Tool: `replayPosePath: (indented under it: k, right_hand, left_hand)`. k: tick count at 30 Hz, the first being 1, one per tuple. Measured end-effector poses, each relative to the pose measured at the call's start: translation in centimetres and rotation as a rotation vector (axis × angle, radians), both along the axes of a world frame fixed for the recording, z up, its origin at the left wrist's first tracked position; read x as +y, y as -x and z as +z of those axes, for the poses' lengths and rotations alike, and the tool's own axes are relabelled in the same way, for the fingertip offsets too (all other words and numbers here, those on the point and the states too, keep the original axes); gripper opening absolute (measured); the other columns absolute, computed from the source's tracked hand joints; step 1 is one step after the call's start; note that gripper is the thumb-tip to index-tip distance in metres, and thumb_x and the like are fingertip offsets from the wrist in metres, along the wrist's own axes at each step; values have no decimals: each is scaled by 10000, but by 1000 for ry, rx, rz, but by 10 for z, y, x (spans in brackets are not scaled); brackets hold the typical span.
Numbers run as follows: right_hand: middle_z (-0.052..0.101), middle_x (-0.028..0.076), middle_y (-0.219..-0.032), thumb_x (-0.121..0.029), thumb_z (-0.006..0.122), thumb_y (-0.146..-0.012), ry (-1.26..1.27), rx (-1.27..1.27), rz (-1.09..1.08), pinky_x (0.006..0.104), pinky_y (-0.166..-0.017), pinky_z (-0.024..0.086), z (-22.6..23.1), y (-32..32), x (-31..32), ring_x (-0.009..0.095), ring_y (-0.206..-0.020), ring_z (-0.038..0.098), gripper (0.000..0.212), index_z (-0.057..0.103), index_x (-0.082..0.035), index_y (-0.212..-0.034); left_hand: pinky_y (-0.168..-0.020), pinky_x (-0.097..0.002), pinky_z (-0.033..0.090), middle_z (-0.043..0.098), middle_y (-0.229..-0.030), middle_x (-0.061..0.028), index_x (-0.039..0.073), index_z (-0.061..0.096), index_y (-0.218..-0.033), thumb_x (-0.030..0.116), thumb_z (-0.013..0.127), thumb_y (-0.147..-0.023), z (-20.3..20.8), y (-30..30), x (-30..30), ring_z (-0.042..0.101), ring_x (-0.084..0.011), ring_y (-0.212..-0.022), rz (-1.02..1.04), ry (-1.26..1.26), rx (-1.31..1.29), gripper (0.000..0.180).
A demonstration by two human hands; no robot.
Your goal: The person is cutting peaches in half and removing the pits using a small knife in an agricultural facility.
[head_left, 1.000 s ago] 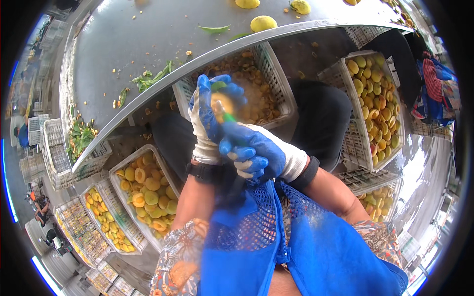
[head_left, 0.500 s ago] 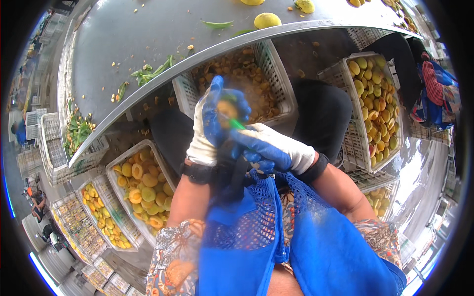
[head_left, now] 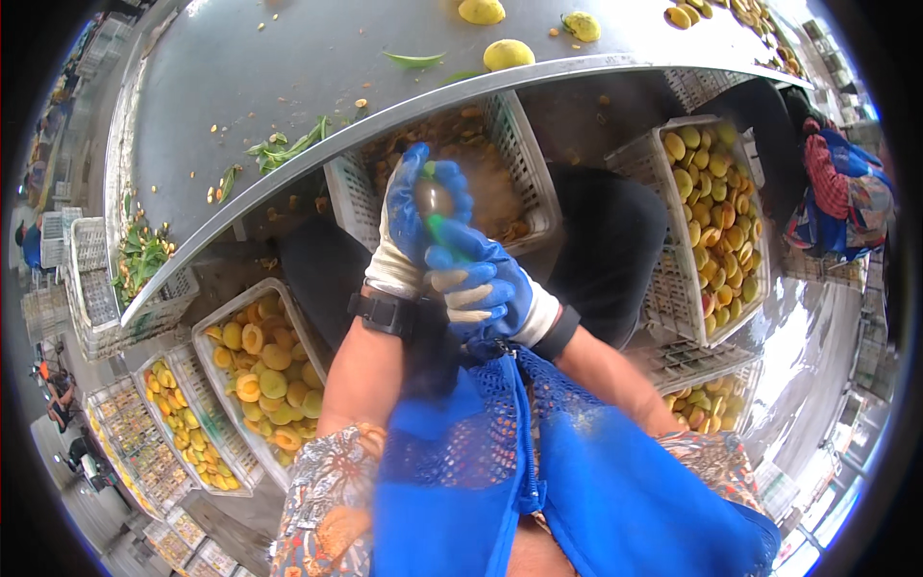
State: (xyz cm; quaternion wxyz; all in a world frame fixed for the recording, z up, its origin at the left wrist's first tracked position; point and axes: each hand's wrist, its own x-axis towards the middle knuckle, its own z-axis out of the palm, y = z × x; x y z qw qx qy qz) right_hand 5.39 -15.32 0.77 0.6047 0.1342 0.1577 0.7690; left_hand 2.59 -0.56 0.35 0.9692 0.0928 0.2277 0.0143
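Note:
Blue-and-white work gloves cover both hands, which meet over a white plastic crate (head_left: 532, 173). My left hand (head_left: 409, 216) is closed around a blurred peach (head_left: 435, 199), its fingers wrapped behind it. Below it, my right hand (head_left: 490, 287) grips a small tool with a green handle (head_left: 437, 228), and its knuckles nearly touch the left palm. Motion blur and the gloves hide the tool's working end, so its exact kind cannot be made out. Brownish-orange pieces (head_left: 461, 130) lie in the crate beneath.
Beyond the hands runs a metal table's edge (head_left: 385, 103), with peaches (head_left: 508, 55) and leaves (head_left: 288, 144) on top. Crates of yellow peaches stand at the left (head_left: 204, 332) and right (head_left: 657, 192). Another person (head_left: 835, 188) is at the far right.
My right hand has turned, bringing the backs of its fingers into view, and moved left closer to the left hand. The green handle now sits more upright against the peach.

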Motion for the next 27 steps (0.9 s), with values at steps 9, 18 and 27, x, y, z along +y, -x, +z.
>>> replayPosePath:
  k: [9, 18, 27]
  right_hand:
    - [500, -22, -617, -408, 367, -1032, -134, -7, -59, 254, -391, 359, -6, -2, -21, 67, -388, 424, 465, 602, -7, -1032]
    - [485, -11, -594, -412, 533, -968, 667, -1554, -69, 260, -420, 359, 8, -46, -27, 67, -442, 423, 414, 604, -7, -921]
    - [653, 150, -734, -408, 565, -906, 703, -2026, 308, 409, -602, 485, -18, -28, -19, 277, -661, 657, 419, 615, 8, -884]
  left_hand:
    - [-714, -360, 560, 648, -818, -65, 65, 627, -924, 387, 604, -924, -64, 1, 7, 644, -222, -753, 344, 29, -79, 323]
    - [-998, -467, 467, 648, -1163, -168, 23, 603, -1180, 482, 525, -934, -15, 20, 26, 598, -316, -1129, 230, 25, -18, 527]
    - [-884, -445, 527, 647, -1119, -140, 21, 585, -1210, 317, 516, -978, 62, 161, 95, 631, -288, -1012, 468, -614, 197, 382]
